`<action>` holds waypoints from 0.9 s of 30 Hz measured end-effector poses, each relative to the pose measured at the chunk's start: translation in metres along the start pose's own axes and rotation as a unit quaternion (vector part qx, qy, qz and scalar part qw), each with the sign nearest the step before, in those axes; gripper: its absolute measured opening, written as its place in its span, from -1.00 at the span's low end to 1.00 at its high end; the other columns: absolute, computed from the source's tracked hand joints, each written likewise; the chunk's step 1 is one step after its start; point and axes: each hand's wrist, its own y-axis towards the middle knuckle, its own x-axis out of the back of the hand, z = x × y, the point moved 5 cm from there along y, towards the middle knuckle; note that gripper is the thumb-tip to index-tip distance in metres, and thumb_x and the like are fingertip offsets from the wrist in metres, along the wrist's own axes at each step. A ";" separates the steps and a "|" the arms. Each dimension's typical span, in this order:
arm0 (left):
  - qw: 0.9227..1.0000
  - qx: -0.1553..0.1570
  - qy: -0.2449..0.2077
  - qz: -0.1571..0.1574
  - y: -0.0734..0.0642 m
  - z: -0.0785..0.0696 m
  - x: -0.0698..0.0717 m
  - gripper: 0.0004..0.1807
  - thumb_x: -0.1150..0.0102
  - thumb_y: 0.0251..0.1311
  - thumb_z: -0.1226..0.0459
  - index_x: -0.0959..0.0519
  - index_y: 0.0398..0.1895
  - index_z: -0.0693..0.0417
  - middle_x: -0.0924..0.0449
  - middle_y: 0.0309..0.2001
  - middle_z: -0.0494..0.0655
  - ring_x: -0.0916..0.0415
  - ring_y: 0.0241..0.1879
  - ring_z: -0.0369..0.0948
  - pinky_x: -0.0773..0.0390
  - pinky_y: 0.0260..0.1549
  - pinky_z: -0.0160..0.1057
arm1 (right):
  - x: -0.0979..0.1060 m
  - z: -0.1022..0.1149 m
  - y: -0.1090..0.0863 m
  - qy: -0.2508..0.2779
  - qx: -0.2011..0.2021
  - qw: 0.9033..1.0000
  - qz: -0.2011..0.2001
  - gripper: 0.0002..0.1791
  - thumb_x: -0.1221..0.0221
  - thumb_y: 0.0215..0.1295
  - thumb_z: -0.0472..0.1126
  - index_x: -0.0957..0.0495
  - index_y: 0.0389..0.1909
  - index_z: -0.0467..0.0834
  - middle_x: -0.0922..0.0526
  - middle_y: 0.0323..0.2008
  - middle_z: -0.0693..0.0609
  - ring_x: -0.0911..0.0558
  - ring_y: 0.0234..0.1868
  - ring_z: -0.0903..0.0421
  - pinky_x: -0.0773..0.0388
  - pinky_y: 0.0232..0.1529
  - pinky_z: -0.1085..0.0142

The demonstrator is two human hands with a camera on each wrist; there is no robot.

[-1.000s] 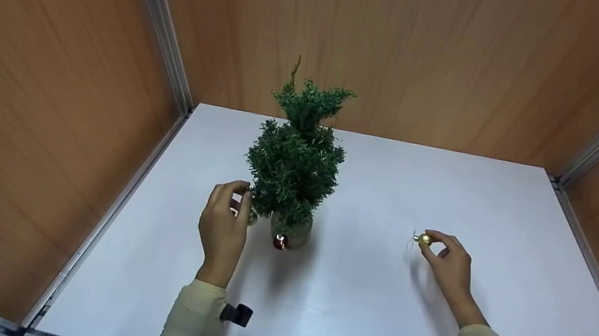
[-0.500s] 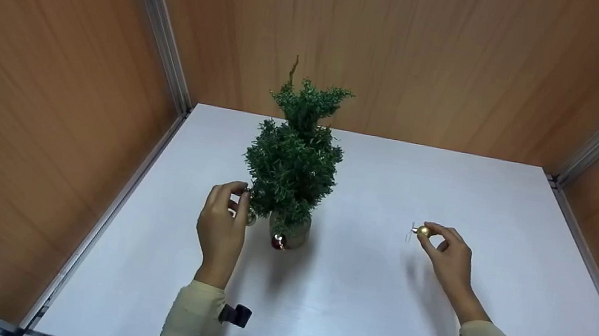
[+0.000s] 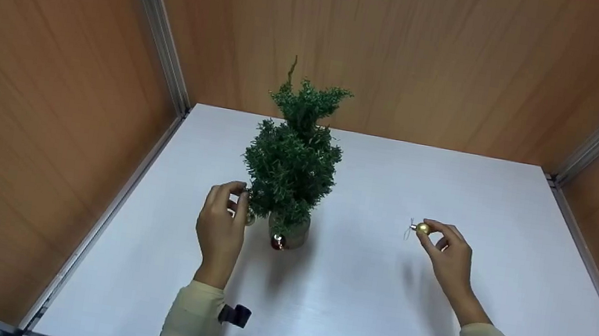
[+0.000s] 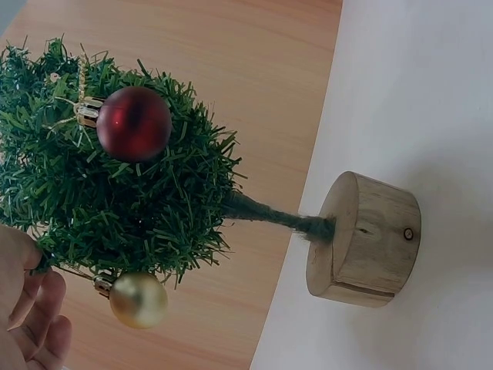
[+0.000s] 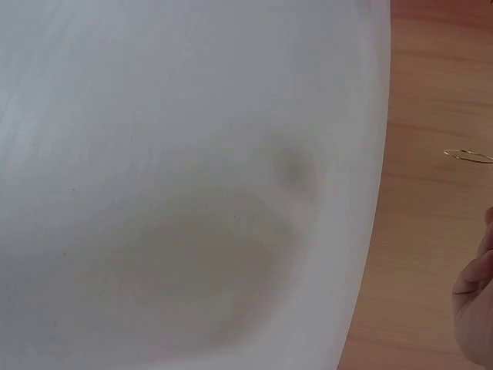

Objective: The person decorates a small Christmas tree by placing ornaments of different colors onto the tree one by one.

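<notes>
A small artificial Christmas tree (image 3: 294, 161) stands upright on a round wooden base (image 4: 370, 235). My left hand (image 3: 222, 227) is at the tree's lower left, pinching a green branch tip between thumb and forefinger. From that spot a gold bauble (image 4: 139, 300) hangs by its thread, just beyond the fingers. A red bauble (image 4: 134, 123) hangs low on the side facing me. Off to the right, my right hand (image 3: 449, 265) pinches another gold bauble (image 3: 423, 228) above the table, its thread loop (image 5: 466, 156) dangling to the left. That bauble's ball is outside the right wrist view.
The white tabletop (image 3: 355, 316) carries the tree left of its middle. Wood-grain panels (image 3: 409, 54) rise behind and on both sides, joined by grey metal profiles (image 3: 161, 25). Both wrists wear small black cameras (image 3: 235, 315).
My right hand has lifted its gold bauble a little higher and slightly left. The left hand keeps its pinch at the branch, nearly still.
</notes>
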 end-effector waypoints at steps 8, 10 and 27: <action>1.000 0.005 0.002 0.000 -0.002 0.001 0.001 -0.83 -0.11 0.18 0.18 -0.55 -0.18 -0.05 -0.47 -0.28 -0.23 -0.39 -0.50 -0.38 -0.37 -0.59 -0.34 | 0.000 0.007 0.000 -0.004 0.005 1.000 0.003 -0.69 -0.26 0.07 -0.04 -0.58 -0.13 0.01 -0.53 -0.31 0.24 -0.35 -0.57 0.25 -0.29 -0.54 0.46; 1.000 0.004 0.000 -0.003 -0.002 0.001 0.001 -0.84 -0.12 0.17 0.18 -0.55 -0.19 -0.05 -0.47 -0.28 -0.22 -0.39 -0.50 -0.38 -0.37 -0.60 -0.33 | 0.000 0.009 0.000 -0.006 0.007 1.000 0.002 -0.69 -0.26 0.07 -0.04 -0.58 -0.13 0.00 -0.54 -0.31 0.23 -0.35 -0.57 0.24 -0.29 -0.55 0.46; 1.000 0.010 0.000 0.005 -0.002 0.003 0.000 -0.83 -0.12 0.18 0.18 -0.55 -0.18 -0.06 -0.47 -0.27 -0.22 -0.40 -0.50 -0.36 -0.37 -0.60 -0.31 | -0.001 0.030 -0.005 0.003 0.029 1.000 0.005 -0.67 -0.28 0.04 -0.08 -0.59 -0.13 -0.05 -0.56 -0.27 0.18 -0.35 -0.59 0.21 -0.26 -0.59 0.47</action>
